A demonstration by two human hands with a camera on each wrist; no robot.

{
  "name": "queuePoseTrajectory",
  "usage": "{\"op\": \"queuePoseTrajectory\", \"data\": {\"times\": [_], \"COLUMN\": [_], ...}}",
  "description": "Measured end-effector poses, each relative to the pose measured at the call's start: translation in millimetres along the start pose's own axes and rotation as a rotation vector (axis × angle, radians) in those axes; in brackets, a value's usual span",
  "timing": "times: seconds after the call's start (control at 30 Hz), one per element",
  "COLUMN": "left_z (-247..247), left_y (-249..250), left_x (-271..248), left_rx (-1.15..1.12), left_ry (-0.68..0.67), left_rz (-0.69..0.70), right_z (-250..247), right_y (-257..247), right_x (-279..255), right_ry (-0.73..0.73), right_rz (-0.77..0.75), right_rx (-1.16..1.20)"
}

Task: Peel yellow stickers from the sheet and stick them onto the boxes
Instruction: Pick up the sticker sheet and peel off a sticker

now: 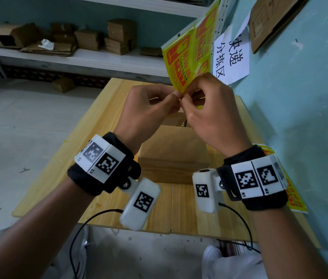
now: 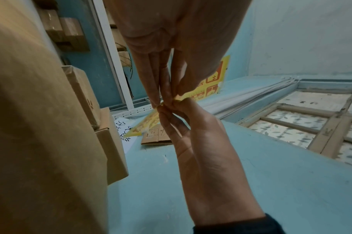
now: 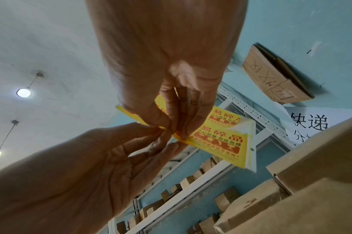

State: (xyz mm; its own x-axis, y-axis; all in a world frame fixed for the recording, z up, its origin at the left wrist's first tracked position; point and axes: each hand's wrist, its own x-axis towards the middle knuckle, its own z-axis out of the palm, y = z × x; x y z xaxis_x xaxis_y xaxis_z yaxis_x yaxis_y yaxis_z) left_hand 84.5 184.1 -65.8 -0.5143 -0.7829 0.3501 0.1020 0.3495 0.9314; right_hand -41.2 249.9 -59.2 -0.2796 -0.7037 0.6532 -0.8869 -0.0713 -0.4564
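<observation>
left hand [image 1: 149, 109]: thumb and fingertips are pinching the near corner of the sticker sheet [image 1: 189, 55], above the table [image 1: 98, 117].
right hand [image 1: 211, 109]: is pinching the same corner from the right side; fingertips of both hands are touching each other there.
sticker sheet: one sheet in the air, yellow with red print, tilting up and away toward the far right. At least three stickers are showing in the head view; exact count is hard to tell. In the right wrist view the far corner is curling, showing a white underside.
peel state: cannot tell whether a sticker is lifting off yet; the fingers are covering the corner.
second sheet stack [image 1: 294, 194]: more yellow sheets are lying on the table's near right edge, partly behind the right wrist; count not readable.
boxes on table: one brown cardboard box [image 1: 173, 158] is sitting directly under the hands, with one more box top [image 1: 176, 118] showing just beyond it. No sticker is showing on either visible face.
shelf [image 1: 78, 57]: far left, carrying several small cardboard boxes and flattened cardboard; roughly five or six closed ones.
wall [image 1: 300, 97]: right side, one white paper sign [image 1: 231, 57] with black characters, one cardboard piece [image 1: 270, 19] above it.
ceiling lamps: two are glowing in the right wrist view.
</observation>
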Motion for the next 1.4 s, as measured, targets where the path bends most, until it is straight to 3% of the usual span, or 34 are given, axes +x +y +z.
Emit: {"op": "queuePoseTrajectory", "data": {"times": [0.27, 0.67, 1.4], "left_z": [-2.5, -2.2, -2.7], "left_y": [1.8, 0.7, 0.9], "left_x": [2.6, 2.6, -1.6], "left_rx": [-0.199, -0.336, -0.13], "left_ry": [0.046, 0.078, 0.078], "left_rz": [-0.123, -0.173, -0.022], "right_z": [-2.4, -0.4, 5.4], "right_y": [2.8, 1.7, -2.4], "right_x": [1.2, 0.3, -0.8], "right_ry": [-0.013, 0.0, 0.023], "right_rz": [0.005, -0.056, -0.041], "right_rx": [0.117, 0.089, 0.01]}}
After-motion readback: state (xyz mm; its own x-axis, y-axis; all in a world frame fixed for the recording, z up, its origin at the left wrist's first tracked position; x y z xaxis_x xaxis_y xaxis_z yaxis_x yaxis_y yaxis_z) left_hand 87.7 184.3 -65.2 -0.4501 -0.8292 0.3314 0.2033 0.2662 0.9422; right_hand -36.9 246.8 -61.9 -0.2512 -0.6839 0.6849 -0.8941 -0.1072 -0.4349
